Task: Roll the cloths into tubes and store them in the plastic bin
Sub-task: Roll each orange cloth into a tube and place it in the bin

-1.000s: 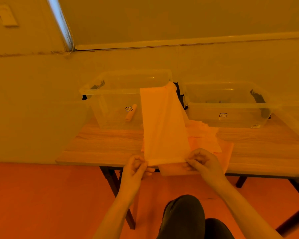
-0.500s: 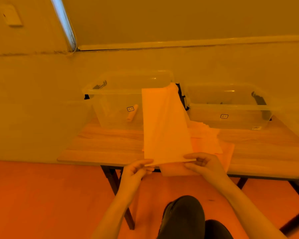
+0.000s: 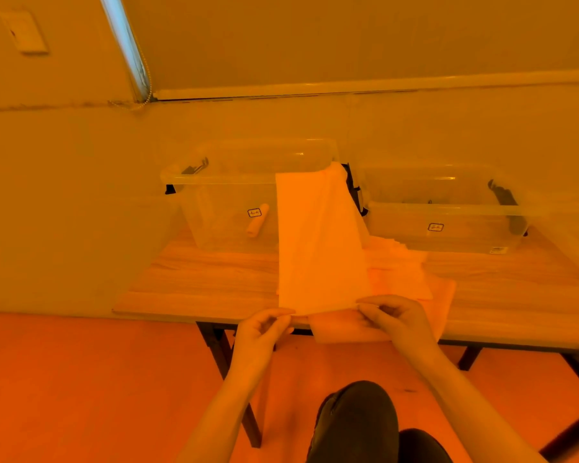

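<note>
Both sets of fingers are clamped on the near edge of the long cloth [image 3: 318,242]: the left hand [image 3: 261,332] pinches its near left corner between thumb and forefinger, and the right hand [image 3: 396,320] pinches the near right corner the same way, other fingers curled loosely behind. A second ago the fingers were bunched over that edge; now it is drawn out flat and taut between the two pinches, which I take to mean the first turn of the roll is only about to start.

The hands sit just past the front lip of the table [image 3: 198,282], wrists low, forearms reaching up from the person's lap. From the pinches the cloth runs away and upward, its far end draped on the rim of the left plastic bin [image 3: 214,175]. One rolled cloth [image 3: 257,224] already lies inside that bin. Under and beside the stretched strip, a loose pile of cloths [image 3: 405,279] waits on the table, one piece hanging over the front edge. A second bin [image 3: 448,208] stands to the right.
</note>
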